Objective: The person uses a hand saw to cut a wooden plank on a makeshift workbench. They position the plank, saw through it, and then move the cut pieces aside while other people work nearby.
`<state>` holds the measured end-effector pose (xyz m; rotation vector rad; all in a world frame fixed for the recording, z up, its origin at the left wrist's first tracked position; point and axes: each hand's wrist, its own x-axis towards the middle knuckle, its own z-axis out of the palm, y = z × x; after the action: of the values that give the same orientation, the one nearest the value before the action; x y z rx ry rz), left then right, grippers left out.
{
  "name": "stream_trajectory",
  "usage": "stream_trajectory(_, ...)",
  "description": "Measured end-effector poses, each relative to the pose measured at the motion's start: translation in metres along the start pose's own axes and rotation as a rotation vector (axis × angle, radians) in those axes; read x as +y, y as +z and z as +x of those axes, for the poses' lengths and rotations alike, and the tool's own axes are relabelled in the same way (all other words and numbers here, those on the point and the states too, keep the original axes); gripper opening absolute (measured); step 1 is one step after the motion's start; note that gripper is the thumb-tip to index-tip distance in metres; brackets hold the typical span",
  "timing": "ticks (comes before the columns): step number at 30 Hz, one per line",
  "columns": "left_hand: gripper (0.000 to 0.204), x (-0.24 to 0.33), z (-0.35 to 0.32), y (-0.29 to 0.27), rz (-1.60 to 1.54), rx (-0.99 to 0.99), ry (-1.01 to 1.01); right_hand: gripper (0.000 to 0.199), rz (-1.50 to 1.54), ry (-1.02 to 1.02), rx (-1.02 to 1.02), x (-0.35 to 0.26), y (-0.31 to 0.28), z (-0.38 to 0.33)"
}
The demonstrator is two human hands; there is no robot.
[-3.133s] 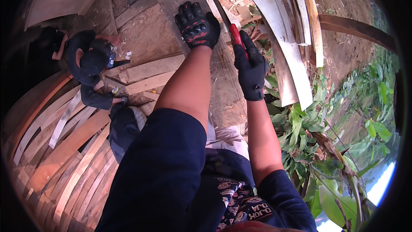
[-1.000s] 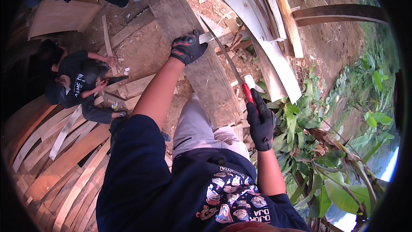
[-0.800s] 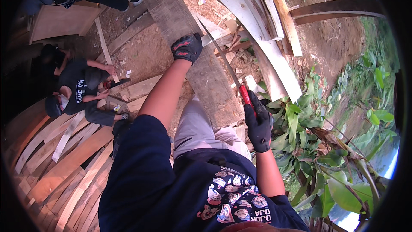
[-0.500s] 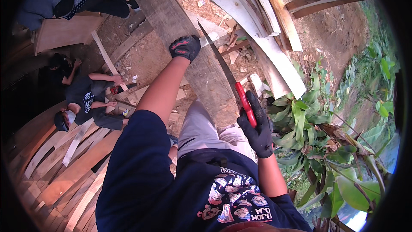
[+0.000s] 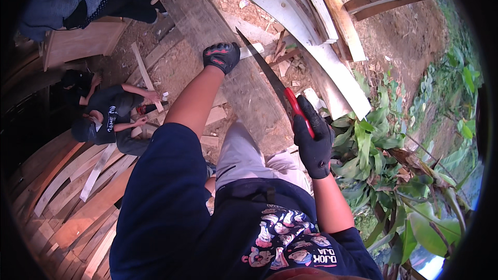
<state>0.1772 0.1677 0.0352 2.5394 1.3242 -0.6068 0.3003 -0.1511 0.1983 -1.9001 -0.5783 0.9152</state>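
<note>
My right hand, in a black glove, is wrapped round the red handle of a handsaw. Its long dark blade slants up and to the left, crossing the edge of a wide weathered plank. On that plank my left hand, gloved in black with red marks, is closed over a small pale wood strip. The strip's free end sticks out to the right, past the plank's edge and right by the blade. My left fingers cover its other end. Whether the teeth touch the wood, I cannot tell.
Pale boards are stacked at the upper right, with wood scraps beside them. Leafy plants grow close to my right arm. At the left a seated co-worker handles a wood strip, near many curved planks. Another person stands at the upper left.
My right hand has pushed the saw a little forward and up. My left hand stays on the wood strip. At the left, the co-worker's wood strip has shifted slightly.
</note>
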Motion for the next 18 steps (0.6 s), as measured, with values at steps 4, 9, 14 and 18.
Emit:
stream_trajectory(4, 0.046, 0.000, -0.002, -0.009, 0.002, -0.031, 0.016, 0.042, 0.017, 0.097, -0.035, 0.001, 0.030, 0.031)
stream_trajectory(9, 0.038, -0.002, -0.003, 0.004, 0.035, 0.096, 0.098, 0.041, -0.041, -0.171, 0.049, 0.023, 0.097, 0.117)
stream_trajectory(14, 0.034, -0.004, 0.001, 0.015, 0.043, 0.082, 0.048, 0.040, -0.011, -0.108, -0.021, 0.018, 0.092, 0.128)
stream_trajectory(18, 0.038, 0.001, -0.003, 0.007, 0.028, 0.073, 0.009, 0.042, 0.025, 0.017, -0.024, 0.012, 0.052, 0.052)
